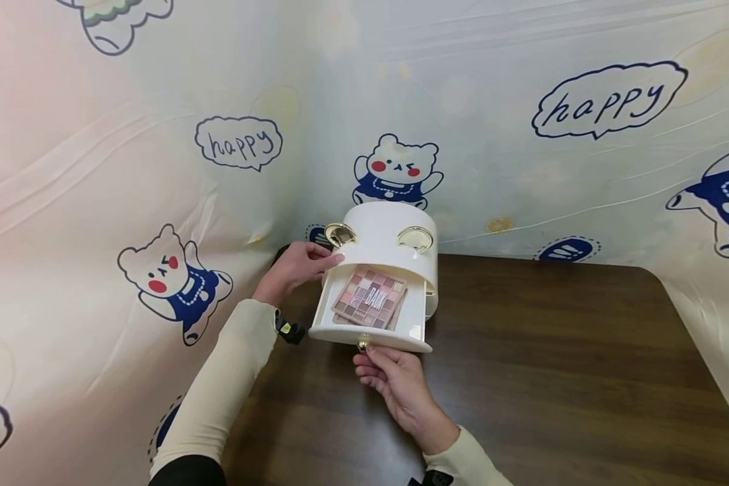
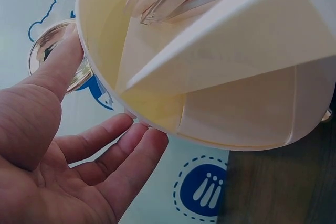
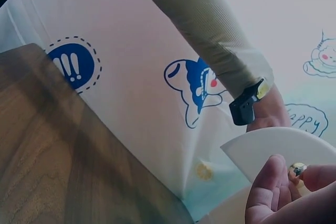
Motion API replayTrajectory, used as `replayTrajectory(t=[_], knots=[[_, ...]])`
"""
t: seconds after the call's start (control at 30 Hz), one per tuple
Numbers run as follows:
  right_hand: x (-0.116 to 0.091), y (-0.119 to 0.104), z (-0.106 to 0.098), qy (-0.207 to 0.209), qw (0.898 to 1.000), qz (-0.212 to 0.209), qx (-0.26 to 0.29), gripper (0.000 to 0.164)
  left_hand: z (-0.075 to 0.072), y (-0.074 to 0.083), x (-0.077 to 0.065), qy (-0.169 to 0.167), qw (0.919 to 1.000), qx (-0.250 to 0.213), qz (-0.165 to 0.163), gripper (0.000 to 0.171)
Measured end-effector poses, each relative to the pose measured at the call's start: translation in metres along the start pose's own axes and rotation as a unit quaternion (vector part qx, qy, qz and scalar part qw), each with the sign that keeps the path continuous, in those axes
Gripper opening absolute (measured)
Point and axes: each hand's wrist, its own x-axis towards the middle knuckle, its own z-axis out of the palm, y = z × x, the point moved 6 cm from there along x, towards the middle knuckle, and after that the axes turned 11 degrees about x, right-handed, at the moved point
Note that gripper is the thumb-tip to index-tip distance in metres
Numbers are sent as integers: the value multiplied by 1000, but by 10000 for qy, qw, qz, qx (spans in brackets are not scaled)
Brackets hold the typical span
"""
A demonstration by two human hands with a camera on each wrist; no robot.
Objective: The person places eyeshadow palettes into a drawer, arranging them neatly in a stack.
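Observation:
A white, rounded storage box point(image 1: 379, 233) stands on the table with its lower drawer point(image 1: 334, 333) pulled out. Inside the drawer lies an eyeshadow palette point(image 1: 369, 297) with pinkish squares, on top of another flat case that it mostly covers. My right hand point(image 1: 403, 388) pinches the drawer's small gold knob point(image 3: 297, 169) between thumb and fingers. At the box's left side, my left hand point(image 1: 299, 268) touches the outer wall. In the left wrist view its thumb lies along the wall near the rim, and the other fingers point(image 2: 139, 158) reach fairly straight to the wall.
Two gold oval fittings point(image 1: 416, 238) stick out from the box's upper front. The brown wooden table point(image 1: 559, 364) extends to the right and toward me. Behind and to the left hangs a pale cloth point(image 1: 492, 155) printed with bears and "happy" bubbles.

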Motion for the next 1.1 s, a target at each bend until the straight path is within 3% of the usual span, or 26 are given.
replayTrajectory(t=[0.6,1.1], knots=[[5,-5,7,-8,9994,-23,349,28,1,-1,2,-37,9999,-96,63,63],[26,-15,12,198,9976,-172,638,28,0,0,2,-83,9998,-176,49,62]])
